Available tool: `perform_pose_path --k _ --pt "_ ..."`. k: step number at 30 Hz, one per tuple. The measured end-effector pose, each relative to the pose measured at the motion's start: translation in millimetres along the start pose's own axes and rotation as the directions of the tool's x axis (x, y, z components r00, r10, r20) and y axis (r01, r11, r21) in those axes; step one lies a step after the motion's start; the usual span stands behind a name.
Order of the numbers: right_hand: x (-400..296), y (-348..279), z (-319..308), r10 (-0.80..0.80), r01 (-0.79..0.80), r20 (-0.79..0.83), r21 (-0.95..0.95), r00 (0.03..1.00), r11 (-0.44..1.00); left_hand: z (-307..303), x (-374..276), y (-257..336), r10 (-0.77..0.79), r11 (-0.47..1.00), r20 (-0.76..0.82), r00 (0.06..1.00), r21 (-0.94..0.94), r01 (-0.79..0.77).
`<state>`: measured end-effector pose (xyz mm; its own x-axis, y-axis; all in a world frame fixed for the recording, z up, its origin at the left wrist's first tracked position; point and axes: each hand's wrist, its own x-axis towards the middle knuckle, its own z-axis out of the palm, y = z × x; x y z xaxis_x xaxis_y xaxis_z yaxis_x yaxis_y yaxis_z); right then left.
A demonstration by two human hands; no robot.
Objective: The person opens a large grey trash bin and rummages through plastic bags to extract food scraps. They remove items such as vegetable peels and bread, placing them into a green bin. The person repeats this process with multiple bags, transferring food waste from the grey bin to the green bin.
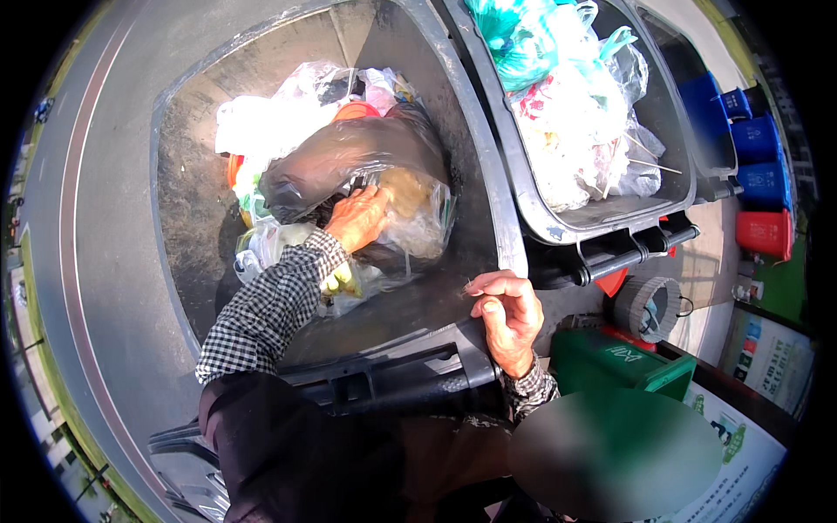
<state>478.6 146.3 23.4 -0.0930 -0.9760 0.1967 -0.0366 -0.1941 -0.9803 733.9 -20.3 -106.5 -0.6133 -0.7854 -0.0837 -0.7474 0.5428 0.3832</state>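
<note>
Inside a large dark wheeled bin [196,216], my left hand [358,219] lies on a clear plastic bag [425,225] with brownish contents. Its fingertips reach the edge of a dark translucent bag [353,147]; whether they grip either bag is hard to see. White plastic bags [252,124] and an orange-red container [356,110] lie behind the dark bag. My right hand [510,314] is at the bin's near right corner, palm turned up and fingers loosely curled, with a gap between thumb and fingers. A tiny thin scrap [466,287] shows by its fingertips, against the dark bin wall.
A second bin [546,229], with white and teal bags [513,39] and thin wooden sticks [654,167], stands close on the right. Nearby are a green bin [588,359], a grey basket [647,307], blue bins [762,183] and a red bin [764,234]. A road runs along the left.
</note>
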Motion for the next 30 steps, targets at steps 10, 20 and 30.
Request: perform_pose_path --k 10,20,30 --pt "2.3 -2.7 9.6 0.022 -0.024 -0.041 -0.049 0.999 0.999 31.9 100.7 -36.6 0.096 0.990 0.389 0.916 -0.133 -0.048" --pt "3.5 -6.5 9.6 0.055 -0.055 -0.042 -0.009 0.998 0.998 33.1 96.9 -33.2 0.170 0.963 0.327 0.930 -0.254 -0.086" --pt "4.4 -4.9 12.7 0.046 -0.045 -0.052 0.020 0.998 0.999 -60.2 -25.4 -17.9 0.216 0.903 0.299 0.929 -0.423 -0.074"
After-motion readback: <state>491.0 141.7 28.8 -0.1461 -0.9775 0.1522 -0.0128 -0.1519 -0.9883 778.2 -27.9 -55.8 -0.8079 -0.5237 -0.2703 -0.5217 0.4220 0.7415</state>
